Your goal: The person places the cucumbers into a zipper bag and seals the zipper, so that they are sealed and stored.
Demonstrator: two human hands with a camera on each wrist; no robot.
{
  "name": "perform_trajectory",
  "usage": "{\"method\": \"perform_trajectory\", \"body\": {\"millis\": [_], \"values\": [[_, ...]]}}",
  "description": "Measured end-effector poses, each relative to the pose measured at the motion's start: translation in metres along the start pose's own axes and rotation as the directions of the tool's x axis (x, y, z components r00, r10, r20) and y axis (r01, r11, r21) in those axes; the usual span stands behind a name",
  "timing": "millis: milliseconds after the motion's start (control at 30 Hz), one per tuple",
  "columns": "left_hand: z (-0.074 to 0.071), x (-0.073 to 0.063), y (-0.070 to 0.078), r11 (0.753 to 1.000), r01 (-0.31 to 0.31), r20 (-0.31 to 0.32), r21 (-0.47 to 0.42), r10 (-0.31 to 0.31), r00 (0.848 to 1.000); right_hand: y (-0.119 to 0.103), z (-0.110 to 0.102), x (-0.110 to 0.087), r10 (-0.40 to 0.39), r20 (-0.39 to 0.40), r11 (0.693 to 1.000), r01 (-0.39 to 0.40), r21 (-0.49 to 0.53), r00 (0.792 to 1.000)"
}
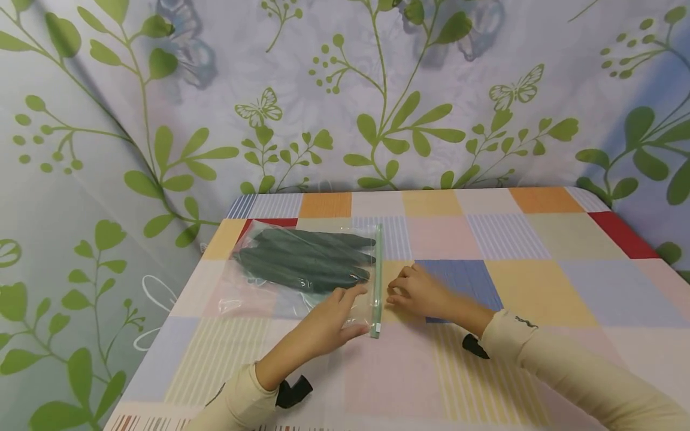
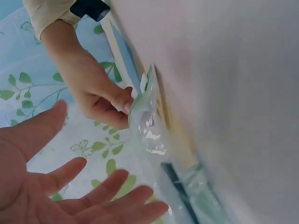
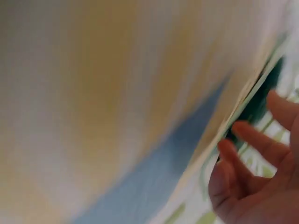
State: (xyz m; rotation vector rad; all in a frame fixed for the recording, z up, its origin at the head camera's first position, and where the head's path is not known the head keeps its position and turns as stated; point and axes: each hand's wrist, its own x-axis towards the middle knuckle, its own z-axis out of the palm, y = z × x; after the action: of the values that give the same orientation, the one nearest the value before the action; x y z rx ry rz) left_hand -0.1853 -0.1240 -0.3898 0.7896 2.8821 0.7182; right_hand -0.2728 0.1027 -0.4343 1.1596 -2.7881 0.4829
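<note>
A clear plastic zip bag (image 1: 253, 302) lies flat on the table, with several dark green cucumbers (image 1: 302, 263) inside. Its green zip edge (image 1: 378, 263) runs along the right side. Over the near right part of the bag is my left hand (image 1: 326, 323), thumb and fingers spread; in the left wrist view that hand (image 2: 88, 200) is beside the bag (image 2: 148, 126) and holds nothing. My right hand (image 1: 423, 293) is just right of the zip edge. Seen from the right wrist, its fingers (image 3: 261, 140) are loosely bent with nothing between them; contact with the edge cannot be made out.
A patchwork-patterned cloth (image 1: 517, 287) covers the table. Behind it and to the left hangs a pale curtain (image 1: 302, 108) printed with green leaves and butterflies. Dark bands (image 1: 293, 392) sit at the wrists.
</note>
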Motion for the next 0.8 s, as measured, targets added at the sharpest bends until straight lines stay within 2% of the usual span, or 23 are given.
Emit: {"method": "perform_trajectory", "body": {"millis": [133,233,300,333,400,433,533,667,800], "values": [[0.000,-0.009,-0.004,0.988,0.043,0.060,-0.146,-0.035,0.998,-0.018,0.004,-0.006,0.037,0.050,0.995,-0.041,0.091,0.998],[0.001,-0.013,-0.006,0.968,0.051,0.064,-0.247,-0.036,0.997,-0.028,0.004,-0.009,0.050,0.092,0.986,-0.064,0.155,0.994],[0.003,-0.016,-0.007,0.940,0.061,0.070,-0.336,-0.040,0.997,-0.035,0.004,-0.010,0.046,0.110,0.978,-0.067,0.199,0.993],[0.003,-0.017,-0.006,0.913,0.075,0.083,-0.402,-0.045,0.996,-0.037,0.004,-0.010,0.047,0.119,0.973,-0.072,0.221,0.992],[0.005,-0.018,-0.006,0.835,0.117,0.120,-0.538,-0.061,0.991,-0.042,0.004,-0.010,0.071,0.127,0.956,-0.104,0.273,0.989],[0.006,-0.019,-0.006,0.782,0.143,0.141,-0.607,-0.072,0.987,-0.045,0.004,-0.010,0.087,0.129,0.947,-0.122,0.297,0.988],[0.009,-0.020,-0.007,0.583,0.224,0.200,-0.781,-0.106,0.974,-0.049,0.006,-0.010,0.177,0.174,0.892,-0.232,0.387,0.969],[0.016,-0.021,-0.010,0.368,0.298,0.267,-0.881,-0.133,0.954,-0.050,0.009,-0.009,0.255,0.254,0.803,-0.351,0.482,0.933],[0.025,-0.023,-0.010,0.189,0.371,0.357,-0.909,-0.105,0.928,-0.049,0.008,-0.007,0.268,0.324,0.715,-0.413,0.564,0.907]]}}
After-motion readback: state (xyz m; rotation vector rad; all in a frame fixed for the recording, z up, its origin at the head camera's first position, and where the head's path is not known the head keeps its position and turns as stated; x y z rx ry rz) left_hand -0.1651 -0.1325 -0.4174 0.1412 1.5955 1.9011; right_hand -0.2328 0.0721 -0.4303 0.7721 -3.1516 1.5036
